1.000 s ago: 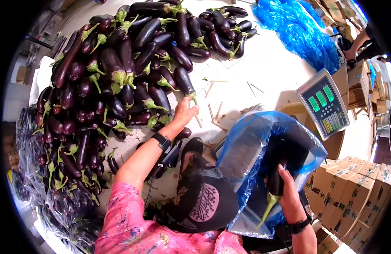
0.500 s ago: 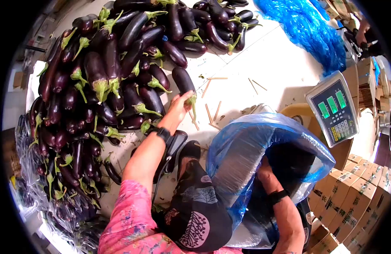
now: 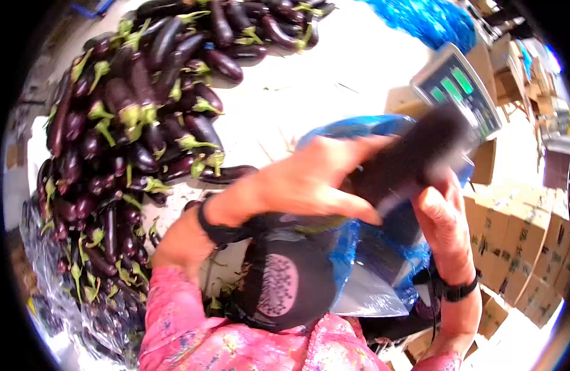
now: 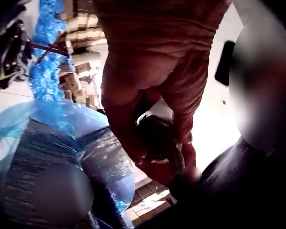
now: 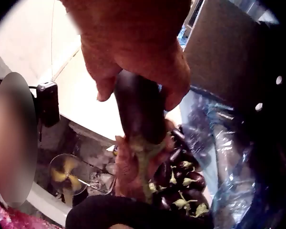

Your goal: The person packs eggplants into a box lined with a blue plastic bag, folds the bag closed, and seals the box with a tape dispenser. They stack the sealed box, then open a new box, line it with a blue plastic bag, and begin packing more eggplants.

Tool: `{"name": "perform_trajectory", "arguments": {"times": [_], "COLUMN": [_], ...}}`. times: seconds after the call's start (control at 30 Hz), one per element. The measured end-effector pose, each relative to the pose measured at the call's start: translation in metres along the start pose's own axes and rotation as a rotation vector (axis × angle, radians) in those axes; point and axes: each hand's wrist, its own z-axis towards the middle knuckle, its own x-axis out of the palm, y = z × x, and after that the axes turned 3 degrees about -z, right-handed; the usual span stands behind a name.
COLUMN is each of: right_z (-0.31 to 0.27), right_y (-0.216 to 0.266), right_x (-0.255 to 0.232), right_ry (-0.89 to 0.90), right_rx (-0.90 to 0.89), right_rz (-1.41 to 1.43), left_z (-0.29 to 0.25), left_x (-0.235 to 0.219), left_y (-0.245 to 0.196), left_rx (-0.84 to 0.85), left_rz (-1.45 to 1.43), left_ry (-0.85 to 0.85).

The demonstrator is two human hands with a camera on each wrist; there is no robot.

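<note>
A dark purple eggplant [image 3: 411, 157], blurred in the head view, is held in the air over a container lined with a blue plastic bag [image 3: 343, 128]. My left hand [image 3: 303, 182] grips it at the stem end, thumb and fingers spread to either side. At the blunt end, my right hand [image 3: 444, 226] holds the same eggplant between thumb and fingers. The right wrist view shows its green cap and stem [image 5: 144, 155] pointing down toward the left hand. Much of the bag's opening is hidden behind hands and eggplant.
A large heap of eggplants [image 3: 130, 117] covers the left of the white surface. At the right stands a scale display [image 3: 455, 83] with green digits. Blue plastic film [image 3: 421, 21] lies at the back, and stacked cardboard boxes [image 3: 513, 229] stand at the lower right.
My left hand has lifted an eggplant off the white surface and brought it right, over the bag. My right hand, earlier lowering another eggplant into the bag, has come out and now holds this one.
</note>
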Motion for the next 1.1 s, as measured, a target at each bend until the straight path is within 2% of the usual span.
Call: {"name": "perform_trajectory", "arguments": {"times": [0.03, 0.1, 0.13, 0.17, 0.2, 0.23, 0.27, 0.3, 0.33, 0.37, 0.43, 0.5, 0.53, 0.63, 0.67, 0.7, 0.77, 0.83, 0.87, 0.97, 1.0, 1.03, 1.1], "right_z": [-0.006, -0.012, -0.015, -0.017, -0.021, -0.024, -0.025, -0.023, -0.011, 0.0, 0.02, 0.045, 0.056, 0.07, 0.07, 0.071, 0.074, 0.071, 0.071, 0.073, 0.075, 0.074, 0.07], "right_y": [0.007, 0.007, -0.001, -0.011, -0.02, -0.029, -0.044, -0.057, -0.061, -0.073, -0.121, -0.229, -0.264, -0.278, -0.269, -0.286, -0.333, -0.314, -0.301, -0.281, -0.279, -0.277, -0.269], "right_x": [0.0, -0.004, -0.003, -0.016, -0.028, -0.037, -0.042, -0.045, -0.038, -0.035, -0.039, -0.079, -0.09, -0.072, -0.065, -0.075, -0.103, -0.095, -0.087, -0.075, -0.073, -0.071, -0.07], "right_ry": [-0.03, -0.07, -0.15, -0.132, -0.114, -0.101, -0.151, -0.203, -0.144, -0.116, -0.129, -0.219, -0.266, -0.302, -0.289, -0.245, -0.161, -0.15, -0.144, -0.176, -0.187, -0.201, -0.18], "right_rx": [0.06, 0.105, 0.101, 0.142, 0.235, 0.331, 0.463, 0.594, 0.661, 0.739, 0.698, 0.513, 0.416, 0.319, 0.397, 0.291, 0.072, 0.152, 0.19, 0.373, 0.34, 0.312, 0.327], "right_rz": [-0.007, -0.015, -0.014, -0.057, -0.112, -0.168, -0.26, -0.355, -0.343, -0.373, -0.378, -0.437, -0.465, -0.768, -0.792, -0.81, -0.84, -0.881, -0.899, -0.938, -0.943, -0.948, -0.978], "left_z": [0.006, 0.0, -0.008, -0.022, -0.042, -0.061, -0.086, -0.118, -0.145, -0.168, -0.191, -0.205, -0.208, -0.209, -0.207, -0.202, -0.175, -0.157, -0.155, -0.151, -0.159, -0.162, -0.179], "left_x": [0.011, 0.009, 0.006, -0.002, -0.01, -0.014, -0.022, -0.034, -0.045, -0.054, -0.066, -0.075, -0.074, -0.062, -0.065, -0.069, -0.082, -0.093, -0.095, -0.1, -0.104, -0.102, -0.093], "left_y": [0.008, 0.005, 0.018, 0.03, 0.047, 0.053, 0.091, 0.131, 0.148, 0.166, 0.177, 0.19, 0.2, 0.239, 0.255, 0.265, 0.247, 0.247, 0.257, 0.242, 0.247, 0.227, 0.21], "left_rx": [0.211, 0.067, 0.143, 0.058, -0.016, -0.293, -0.275, -0.359, -0.43, -0.405, -0.552, -0.64, -0.671, -0.78, -0.827, -0.871, -1.053, -1.279, -1.229, -1.244, -1.107, -0.799, -0.755], "left_rz": [0.244, 0.306, 0.19, 0.181, 0.203, 0.115, 0.333, 0.606, 0.778, 0.85, 0.823, 0.927, 0.984, 1.082, 1.073, 1.064, 0.968, 0.916, 1.038, 0.918, 0.842, 0.273, -0.369], "left_ry": [-0.043, 0.041, -0.019, -0.07, -0.205, -0.357, -0.505, -0.545, -0.56, -0.577, -0.637, -0.757, -0.817, -0.978, -1.04, -1.102, -1.081, -1.075, -1.162, -1.162, -1.207, -1.177, -1.107]}}
